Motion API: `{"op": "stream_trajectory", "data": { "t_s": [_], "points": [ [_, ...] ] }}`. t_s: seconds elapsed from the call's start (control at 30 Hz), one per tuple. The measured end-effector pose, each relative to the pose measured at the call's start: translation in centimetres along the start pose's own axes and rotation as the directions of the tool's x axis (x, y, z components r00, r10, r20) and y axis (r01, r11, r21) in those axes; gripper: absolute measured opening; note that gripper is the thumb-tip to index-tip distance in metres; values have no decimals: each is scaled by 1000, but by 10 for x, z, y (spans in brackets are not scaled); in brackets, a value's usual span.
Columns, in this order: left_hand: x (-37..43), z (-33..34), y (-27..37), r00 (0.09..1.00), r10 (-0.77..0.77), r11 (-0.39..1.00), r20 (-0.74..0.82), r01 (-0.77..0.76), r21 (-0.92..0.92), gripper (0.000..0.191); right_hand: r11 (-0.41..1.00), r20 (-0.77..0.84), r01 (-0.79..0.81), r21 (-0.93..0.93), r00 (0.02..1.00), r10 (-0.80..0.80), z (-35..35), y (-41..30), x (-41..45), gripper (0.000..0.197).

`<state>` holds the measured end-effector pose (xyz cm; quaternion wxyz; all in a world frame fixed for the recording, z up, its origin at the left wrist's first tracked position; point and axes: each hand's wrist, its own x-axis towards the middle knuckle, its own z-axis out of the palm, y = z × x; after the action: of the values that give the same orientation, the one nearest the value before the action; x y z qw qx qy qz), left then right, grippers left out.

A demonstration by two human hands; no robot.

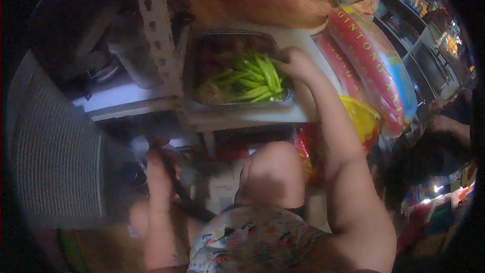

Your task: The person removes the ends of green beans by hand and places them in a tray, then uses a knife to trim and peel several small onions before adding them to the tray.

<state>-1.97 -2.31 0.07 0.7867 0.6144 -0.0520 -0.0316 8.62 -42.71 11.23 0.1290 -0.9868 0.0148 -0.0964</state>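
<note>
Long green chili peppers [261, 76] lie heaped in a clear rectangular tub [242, 103] in front of me. Dark contents, too dim to name, fill the tub's far part, and a brownish lump [210, 94] sits at its near left corner. My right hand [297, 62] is at the tub's right rim, its fingertips beside the peppers; blur hides whether they pinch anything. Lower left, my left hand [163, 163] is closed around a long dark strap-like thing [182, 191], which slants down toward my lap.
The tub stands on a pale shelf [257, 115] beside a perforated metal post [153, 26]. Filled plastic sacks [371, 64] bearing writing and a yellow bag [358, 117] lie to the right. A ribbed grey panel [57, 140] stands left. Another person's arm [451, 129] shows far right.
</note>
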Motion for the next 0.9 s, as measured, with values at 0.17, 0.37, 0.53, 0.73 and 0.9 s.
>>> {"op": "stream_trajectory", "data": {
  "t_s": [0.17, 0.37, 0.53, 0.73, 0.9],
  "points": [
    [-1, 1, 1, 1000, 17, 999, -21, -16, 41, 70, 998, -261, -50, -28, 964, 42, -20, 0, -25, 29],
    [0, 10, -2, 998, 51, 999, -44, -51, 9, 82, 471, -359, 218, 855, 904, 234, -5, -75, -59, 28],
    [-12, 10, -8, 993, 30, 994, 118, -42, 101, 74, -256, -148, 116, 960, 983, -109, 60, -146, -84, 26],
    [-27, 33, 18, 986, 78, 994, 144, -88, 70, 94, -235, 29, -64, 970, 988, -152, 122, -176, -111, 26],
    [-23, 25, 9, 971, 128, 988, 200, -143, 63, 99, -132, -41, 9, 991, 968, -247, 127, -187, -121, 24]
  ]
}}
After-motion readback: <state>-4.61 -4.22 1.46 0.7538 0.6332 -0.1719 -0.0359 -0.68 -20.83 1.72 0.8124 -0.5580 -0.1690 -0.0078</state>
